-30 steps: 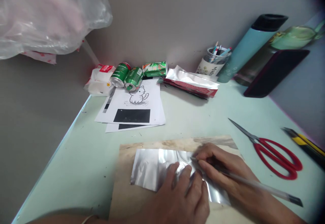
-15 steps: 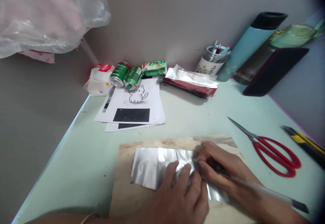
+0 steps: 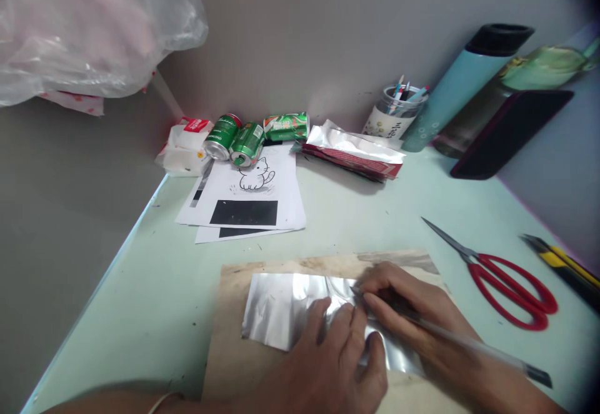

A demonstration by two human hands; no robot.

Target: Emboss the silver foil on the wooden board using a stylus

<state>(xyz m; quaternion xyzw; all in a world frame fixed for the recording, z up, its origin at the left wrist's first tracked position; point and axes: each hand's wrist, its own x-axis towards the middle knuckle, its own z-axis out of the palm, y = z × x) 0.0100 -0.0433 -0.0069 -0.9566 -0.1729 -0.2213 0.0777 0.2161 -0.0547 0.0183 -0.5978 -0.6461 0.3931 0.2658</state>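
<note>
A thin, shiny silver metal sheet (image 3: 269,314), creased in places, lies on a light wooden board (image 3: 232,367). My left hand (image 3: 335,354) rests on the sheet's lower middle with the fingers spread and pressing down. In my right hand (image 3: 407,311) is a pen (image 3: 469,342) with a clear barrel and a dark end, gripped between thumb and fingers. Its tip touches or hovers just over the sheet near the upper edge; I cannot tell which. Part of the sheet is hidden under both hands.
Red-handled scissors (image 3: 513,289) and a yellow-black utility knife (image 3: 562,264) lie at right. Behind are paper with a cat drawing (image 3: 285,204), green cans (image 3: 246,144), a foil-lined packet (image 3: 351,154), a pen jar (image 3: 391,117), a blue bottle (image 3: 462,79) and a phone (image 3: 510,136).
The pen tip has shifted slightly left and up on the sheet, and the pen's rear end has moved left. The fingers of my left hand have shifted a little, the outer ones bending.
</note>
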